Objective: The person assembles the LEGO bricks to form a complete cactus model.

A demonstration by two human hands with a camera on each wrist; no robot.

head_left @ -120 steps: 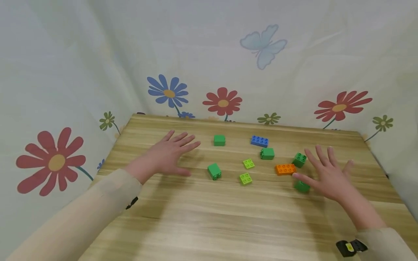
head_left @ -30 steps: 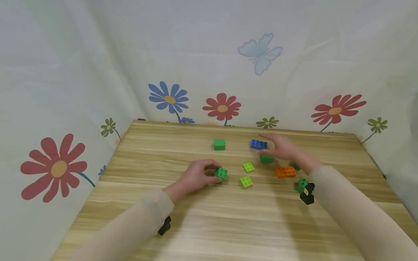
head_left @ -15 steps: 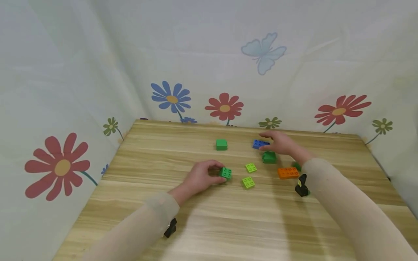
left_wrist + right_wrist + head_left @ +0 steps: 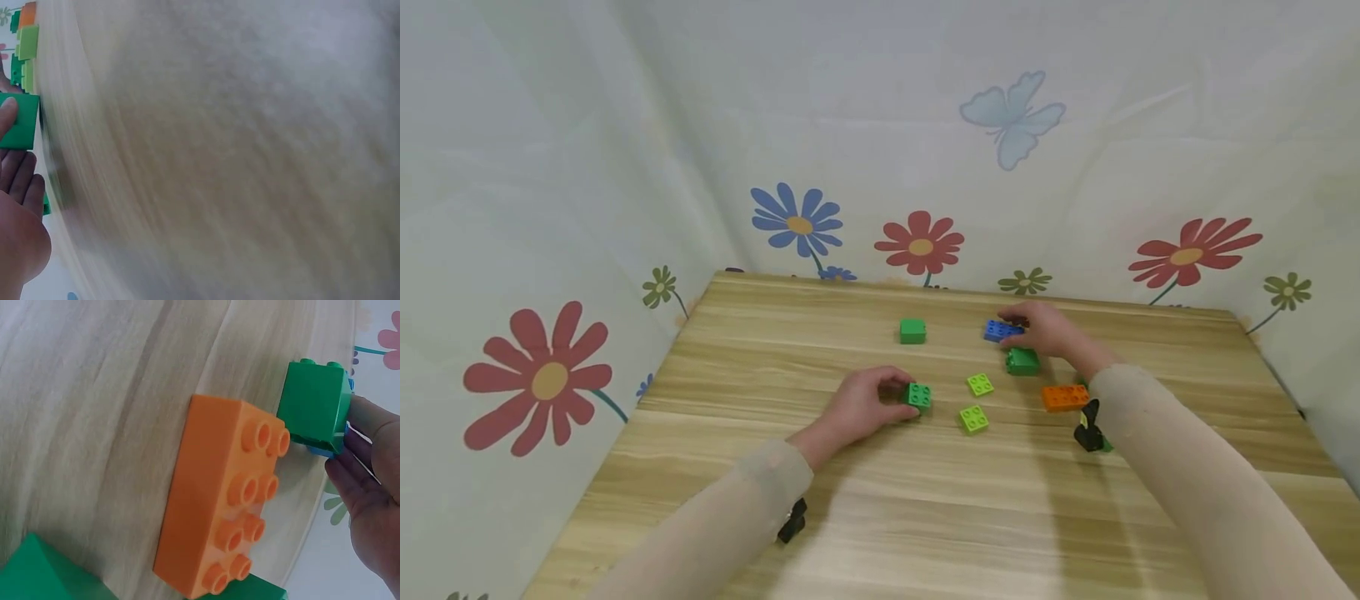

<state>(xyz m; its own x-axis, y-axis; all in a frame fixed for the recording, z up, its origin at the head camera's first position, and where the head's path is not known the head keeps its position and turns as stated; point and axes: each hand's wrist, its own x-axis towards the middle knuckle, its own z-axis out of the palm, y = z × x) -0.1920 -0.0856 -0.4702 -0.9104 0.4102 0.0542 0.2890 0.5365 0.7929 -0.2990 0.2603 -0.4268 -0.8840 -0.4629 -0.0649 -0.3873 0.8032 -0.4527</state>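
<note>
My left hand [image 4: 857, 407] pinches a green brick [image 4: 919, 396] between thumb and fingers, its studs facing up, low over the table. In the left wrist view the thumb presses a flat side of that green brick [image 4: 24, 128]. Farther back on the right, my right hand [image 4: 1051, 330] grips the right end of a blue brick [image 4: 997, 331] that has two rows of studs. Just in front of it a green brick [image 4: 1022, 362] lies on its side. The right wrist view shows this green brick [image 4: 314, 403] hiding most of the blue one.
Two lime bricks [image 4: 974, 419] lie between the hands on the wooden table [image 4: 880, 517]. Another green brick [image 4: 912, 331] stands at the back. An orange brick [image 4: 1063, 397] lies near the right forearm, which partly covers more green bricks. A flowered curtain [image 4: 850, 125] hangs behind.
Both hands were spread open above the table earlier. The left hand has taken the green brick and turned its studs up. The right hand has moved left and back and closed on the blue brick.
</note>
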